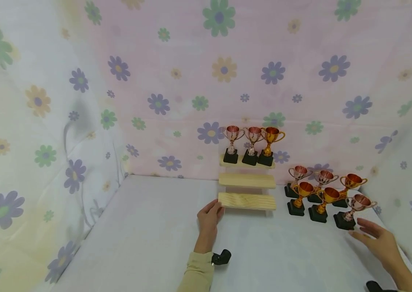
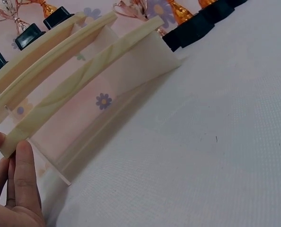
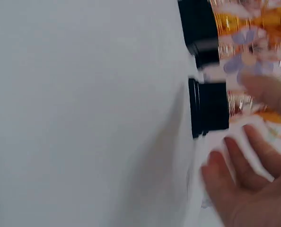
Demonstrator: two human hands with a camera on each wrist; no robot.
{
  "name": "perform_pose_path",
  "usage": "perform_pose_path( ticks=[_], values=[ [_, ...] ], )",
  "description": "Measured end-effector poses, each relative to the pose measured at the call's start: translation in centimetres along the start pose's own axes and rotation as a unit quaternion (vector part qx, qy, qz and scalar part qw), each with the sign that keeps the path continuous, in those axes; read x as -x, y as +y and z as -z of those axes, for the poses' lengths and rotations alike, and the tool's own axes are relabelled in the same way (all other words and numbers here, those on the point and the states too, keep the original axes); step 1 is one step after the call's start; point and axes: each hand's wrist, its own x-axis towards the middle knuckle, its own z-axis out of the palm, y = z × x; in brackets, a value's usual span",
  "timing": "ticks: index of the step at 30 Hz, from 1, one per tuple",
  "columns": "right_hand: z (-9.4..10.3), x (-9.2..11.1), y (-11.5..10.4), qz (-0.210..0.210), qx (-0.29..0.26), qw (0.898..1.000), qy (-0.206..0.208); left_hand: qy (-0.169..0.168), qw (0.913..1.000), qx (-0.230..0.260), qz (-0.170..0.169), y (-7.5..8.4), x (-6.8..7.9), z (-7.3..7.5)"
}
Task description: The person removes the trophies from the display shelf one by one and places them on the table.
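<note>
Display stand: a three-step stand of pale wooden planks [image 1: 238, 180] on a white tabletop [image 1: 136, 235], right of centre, near a pink flowered cloth backdrop [image 1: 176, 134].
Top step [image 1: 224, 160]: three small upright trophies on black square bases, two rose-coloured [image 1: 231, 142] [image 1: 252, 142] and, at the right, one gold [image 1: 268, 142].
Middle and bottom steps [image 1: 260, 181] [image 1: 247, 201]: bare of trophies.
Trophies on the tabletop: six, upright, to the right of the stand. The far row has two rose-coloured trophies [image 1: 299, 173] [image 1: 325, 177] and a gold one [image 1: 353, 181]; the near row has two gold trophies [image 1: 304, 190] [image 1: 327, 196] and, at its right end, a rose-coloured trophy with two handles [image 1: 351, 211].
Left hand [image 1: 209, 221]: pinches the left end of the bottom step, thumb above, fingers below, apparently to steady it.
Right hand [image 1: 378, 239]: fingers spread wide, holding nothing, just beside the near rose-coloured trophy; it appears not to touch it.
Step in hand: seemingly a reach for that trophy, with three already on the stand.
Next move calls for: closing thumb and fingers around its stem or base without knocking the gold neighbour, then lifting it leftward, probably to a bare step.
</note>
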Motion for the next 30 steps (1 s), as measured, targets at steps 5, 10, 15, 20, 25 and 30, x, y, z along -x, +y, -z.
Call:
perform_pose_path(
  ticks=[5,10,15,20,25,30],
  values=[
    [-2.6,4.8,-1.9,-0.016,0.038,0.997,-0.058,0.001,0.9999,0.011,-0.007,0.1,0.1,0.1],
    [-7.3,8.5,-5.7,0.02,0.008,0.993,-0.118,0.001,0.9998,0.015,-0.014,0.2,-0.1,0.1],
    [-12.6,11.1,-9.6,0.098,-0.027,0.977,-0.187,-0.003,1.0,0.0,-0.007,-0.2,-0.3,0.1],
    [-16.1,11.0,-12.8,0.127,-0.068,0.973,-0.178,-0.014,0.9996,-0.021,-0.012,-0.1,-0.2,0.1],
    [-17.4,8.2,-15.1,0.046,-0.159,0.981,-0.106,-0.028,0.9987,-0.037,-0.019,0.3,0.1,0.1],
    [-18.1,4.9,-16.9,-0.06,-0.303,0.948,-0.071,-0.033,0.9985,-0.038,-0.021,1.1,0.5,0.2]
  ],
)
